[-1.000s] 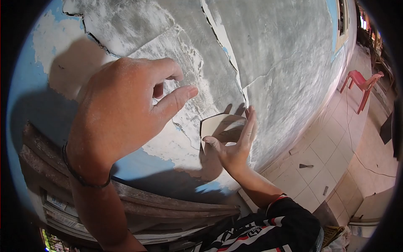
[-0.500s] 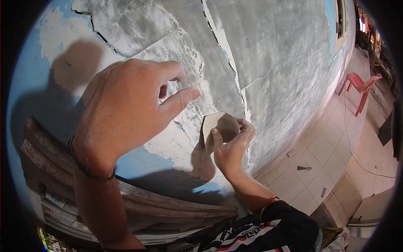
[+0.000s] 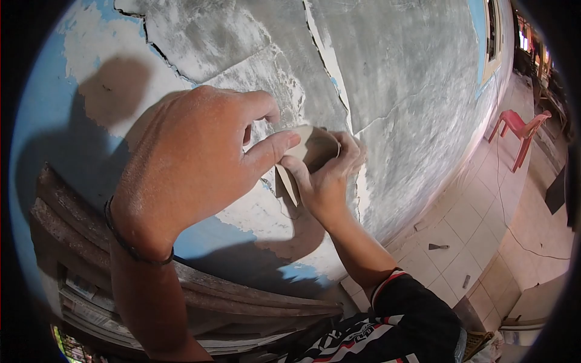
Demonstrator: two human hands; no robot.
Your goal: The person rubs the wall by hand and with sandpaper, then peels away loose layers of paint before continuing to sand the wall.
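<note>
My right hand (image 3: 330, 178) grips a curled sheet of sandpaper (image 3: 318, 144), thumb at its near edge and fingers around the far side. The sheet has a beige back and bends into a loop, with a flap hanging down at the left. My left hand (image 3: 187, 163) is raised in front of the wall, dusty, its index finger bent and its thumb apart from it. The left thumb tip overlaps the sandpaper's left edge in this view. The left hand's other fingers are hidden behind it. Behind both hands is a patchy wall (image 3: 411, 78) of grey plaster, white filler and blue paint.
Jagged cracks run down the wall. Long wavy boards (image 3: 242, 296) lean at the lower left. On the tiled floor (image 3: 445, 227) lie a scraper (image 3: 438, 247) and a small grey piece (image 3: 466, 281). A red plastic chair (image 3: 519, 128) and a thin cable (image 3: 507, 224) are at the right.
My right hand has moved up and left with the sandpaper, which is now curled more tightly. My left hand has shifted slightly right, so the two hands are closer together.
</note>
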